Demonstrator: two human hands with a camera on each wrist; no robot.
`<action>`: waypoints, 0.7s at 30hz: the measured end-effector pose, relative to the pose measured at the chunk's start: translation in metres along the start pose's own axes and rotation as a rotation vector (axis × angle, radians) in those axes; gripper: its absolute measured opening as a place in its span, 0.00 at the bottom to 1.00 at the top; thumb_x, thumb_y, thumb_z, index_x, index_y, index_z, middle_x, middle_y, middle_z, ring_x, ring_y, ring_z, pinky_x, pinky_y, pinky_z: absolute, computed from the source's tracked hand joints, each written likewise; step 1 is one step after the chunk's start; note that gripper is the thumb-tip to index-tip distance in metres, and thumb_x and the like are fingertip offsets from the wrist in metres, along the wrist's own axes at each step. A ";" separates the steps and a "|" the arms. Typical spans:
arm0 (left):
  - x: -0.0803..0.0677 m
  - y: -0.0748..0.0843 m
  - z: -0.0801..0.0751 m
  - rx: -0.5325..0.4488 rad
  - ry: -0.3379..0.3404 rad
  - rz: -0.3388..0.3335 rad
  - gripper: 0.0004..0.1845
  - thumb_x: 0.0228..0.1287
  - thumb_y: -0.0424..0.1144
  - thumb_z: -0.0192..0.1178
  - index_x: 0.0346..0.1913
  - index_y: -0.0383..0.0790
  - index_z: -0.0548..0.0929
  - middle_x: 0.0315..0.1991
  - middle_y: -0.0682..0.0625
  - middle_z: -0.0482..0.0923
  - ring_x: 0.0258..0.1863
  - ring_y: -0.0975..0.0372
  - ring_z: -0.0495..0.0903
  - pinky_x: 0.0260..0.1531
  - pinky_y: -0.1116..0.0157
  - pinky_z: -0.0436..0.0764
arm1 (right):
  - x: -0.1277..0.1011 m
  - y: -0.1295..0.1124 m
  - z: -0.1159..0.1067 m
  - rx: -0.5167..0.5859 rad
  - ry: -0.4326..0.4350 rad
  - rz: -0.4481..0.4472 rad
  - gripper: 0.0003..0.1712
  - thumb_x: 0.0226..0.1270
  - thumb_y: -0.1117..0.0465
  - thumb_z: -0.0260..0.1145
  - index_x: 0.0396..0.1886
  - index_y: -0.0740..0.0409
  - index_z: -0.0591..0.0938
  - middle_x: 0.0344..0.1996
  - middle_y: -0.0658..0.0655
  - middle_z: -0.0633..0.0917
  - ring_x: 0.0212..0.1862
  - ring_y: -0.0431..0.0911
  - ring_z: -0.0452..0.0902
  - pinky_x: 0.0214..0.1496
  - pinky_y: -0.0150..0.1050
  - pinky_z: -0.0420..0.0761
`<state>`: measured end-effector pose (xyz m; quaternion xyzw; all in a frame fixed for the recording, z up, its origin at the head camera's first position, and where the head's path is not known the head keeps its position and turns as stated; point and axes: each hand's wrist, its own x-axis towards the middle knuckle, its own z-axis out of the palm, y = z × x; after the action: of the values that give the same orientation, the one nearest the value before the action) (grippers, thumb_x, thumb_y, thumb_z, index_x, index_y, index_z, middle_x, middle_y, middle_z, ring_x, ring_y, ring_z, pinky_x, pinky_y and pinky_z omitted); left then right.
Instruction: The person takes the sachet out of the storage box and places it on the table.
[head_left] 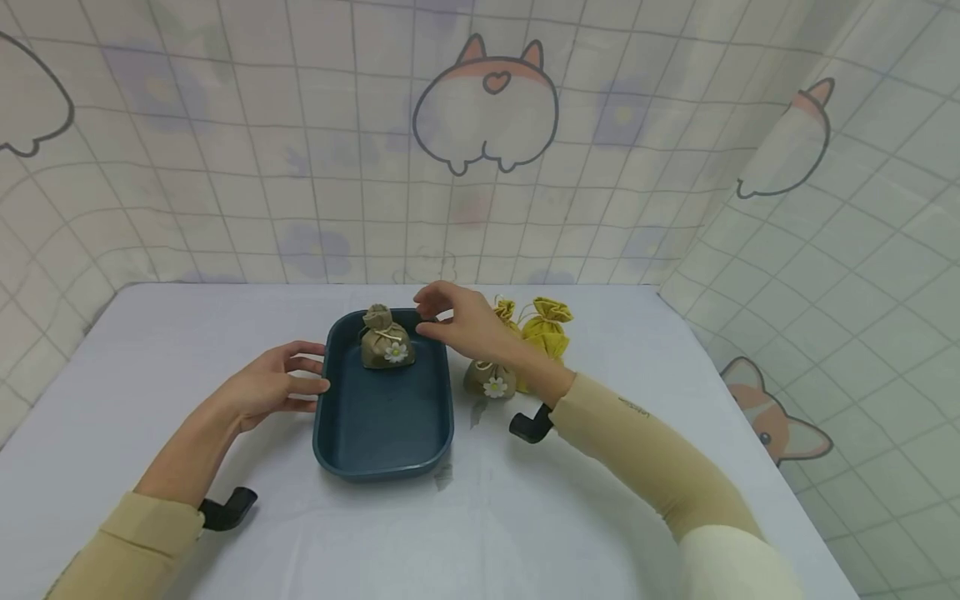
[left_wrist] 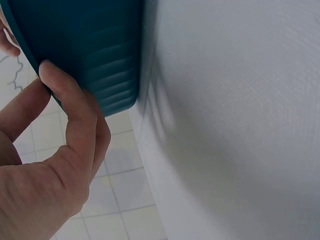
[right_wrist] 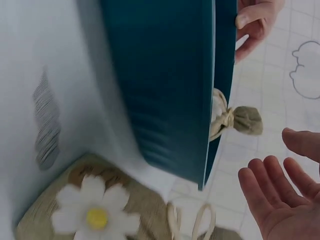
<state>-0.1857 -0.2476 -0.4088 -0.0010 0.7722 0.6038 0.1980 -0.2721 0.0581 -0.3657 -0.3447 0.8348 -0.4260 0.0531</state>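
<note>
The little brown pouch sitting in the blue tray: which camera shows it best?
The head view: the brown pouch shows whole, upright in the blue tray, daisy facing the camera. The right wrist view catches only its tied top past the tray's rim. The left wrist view shows none of it.

Four little sacks, one tray, two hands

We count one dark blue tray [head_left: 382, 433], and four drawstring pouches: two olive-brown pouches with a white daisy, one inside the tray [head_left: 386, 337] and one on the table [head_left: 489, 378], plus two yellow pouches [head_left: 548, 327] behind, one [head_left: 506, 310] mostly hidden. Our two hands, left hand [head_left: 273, 385] and right hand [head_left: 461, 318], complete the tally.
</note>
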 end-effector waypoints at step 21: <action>-0.001 0.000 0.001 -0.017 0.002 -0.001 0.39 0.72 0.29 0.62 0.78 0.28 0.52 0.63 0.29 0.64 0.44 0.54 0.81 0.45 0.59 0.87 | 0.041 0.007 0.032 -0.123 -0.119 0.052 0.27 0.72 0.58 0.71 0.66 0.61 0.76 0.54 0.58 0.84 0.56 0.48 0.80 0.58 0.36 0.77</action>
<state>-0.1842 -0.2472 -0.4082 -0.0037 0.7671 0.6104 0.1974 -0.2948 0.0136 -0.3826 -0.3502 0.8634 -0.3512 0.0923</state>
